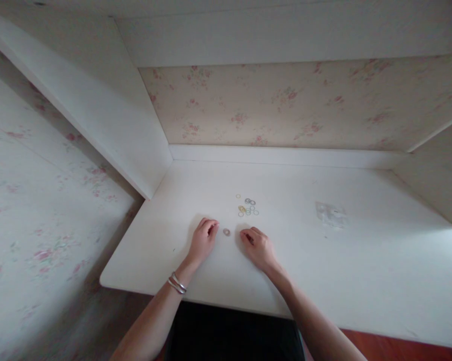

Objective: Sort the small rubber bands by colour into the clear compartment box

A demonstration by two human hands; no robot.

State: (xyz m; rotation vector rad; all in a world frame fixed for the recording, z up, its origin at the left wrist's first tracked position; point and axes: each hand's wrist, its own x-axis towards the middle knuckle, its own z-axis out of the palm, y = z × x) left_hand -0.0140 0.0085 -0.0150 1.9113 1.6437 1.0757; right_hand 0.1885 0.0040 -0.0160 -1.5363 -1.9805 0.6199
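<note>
On the white counter (pixel 364 271), small gold and silver rings (pixel 242 209) are scattered; a pinkish ring cluster (pixel 227 232) is set nearer the front edge, a clear bag (pixel 331 214) farther right.

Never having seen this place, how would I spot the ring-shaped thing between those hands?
On the white table, find the gap between the left hand and the right hand. The small ring-shaped thing lies there, touched by neither. It looks pinkish and sits alone, nearer the front edge than the gold rings and silver-grey rings.

Pink-flowered wallpaper (pixel 226 105) backs a white desk (pixel 361 281) and side panel (pixel 94 95) in dim light, above a reddish floor (pixel 384 345).
</note>
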